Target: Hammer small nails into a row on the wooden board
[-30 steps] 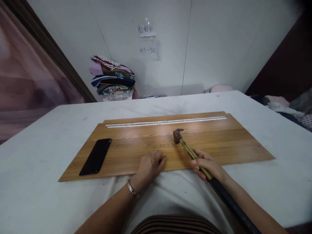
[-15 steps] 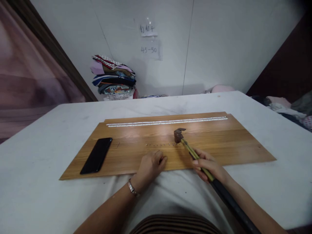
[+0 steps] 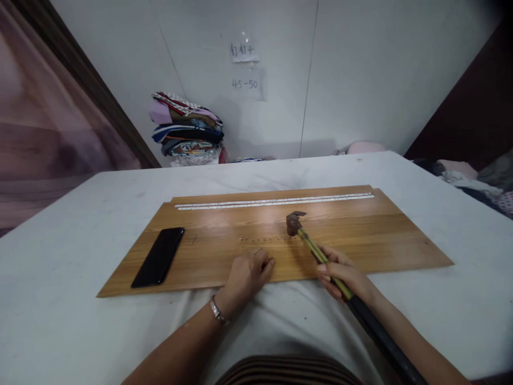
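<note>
Claw hammer (image 3: 294,224) sits in grip of right hand (image 3: 355,279); glancing blow could bruise closed left hand (image 3: 247,270) near nails (image 3: 241,239).

The phone (image 3: 158,257) lies on the board (image 3: 344,230), left of the hammer (image 3: 294,224).

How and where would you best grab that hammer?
Probably by the black grip, fingers wrapped around it from the near side: the slim handle slants that way, with the clawed head at the far end.
</note>
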The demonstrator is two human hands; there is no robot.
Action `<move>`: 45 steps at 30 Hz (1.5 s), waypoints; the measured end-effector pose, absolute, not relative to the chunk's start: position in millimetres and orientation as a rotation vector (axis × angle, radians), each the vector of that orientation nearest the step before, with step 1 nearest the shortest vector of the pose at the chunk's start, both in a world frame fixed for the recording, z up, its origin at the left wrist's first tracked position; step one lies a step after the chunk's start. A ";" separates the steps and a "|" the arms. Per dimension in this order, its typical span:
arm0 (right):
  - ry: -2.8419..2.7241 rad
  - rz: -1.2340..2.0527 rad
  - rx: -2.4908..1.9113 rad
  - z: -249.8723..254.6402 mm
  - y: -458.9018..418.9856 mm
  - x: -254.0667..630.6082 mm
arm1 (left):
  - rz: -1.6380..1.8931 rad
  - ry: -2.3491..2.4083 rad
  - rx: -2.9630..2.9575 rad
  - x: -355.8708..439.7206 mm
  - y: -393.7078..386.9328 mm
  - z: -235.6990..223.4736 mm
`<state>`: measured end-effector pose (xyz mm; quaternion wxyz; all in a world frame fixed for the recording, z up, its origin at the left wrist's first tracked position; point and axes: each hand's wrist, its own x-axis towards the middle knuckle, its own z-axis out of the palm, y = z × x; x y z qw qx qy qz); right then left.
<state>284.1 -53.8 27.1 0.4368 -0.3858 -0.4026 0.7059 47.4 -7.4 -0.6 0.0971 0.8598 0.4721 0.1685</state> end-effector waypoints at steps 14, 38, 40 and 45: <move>-1.030 1.740 -0.994 26.8 -53.6 284.6 | 0.484 1.388 2.556 47.8 -7.4 0.1; -1.035 1.754 -0.987 27.4 -54.5 284.8 | 0.497 1.385 2.582 47.0 -7.3 -2.2; -1.036 1.761 -1.016 27.3 -53.7 284.5 | 0.494 1.394 2.584 47.2 -7.4 -2.8; -1.032 1.767 -1.022 26.3 -52.2 283.7 | 0.493 1.397 2.597 47.8 -7.5 -3.1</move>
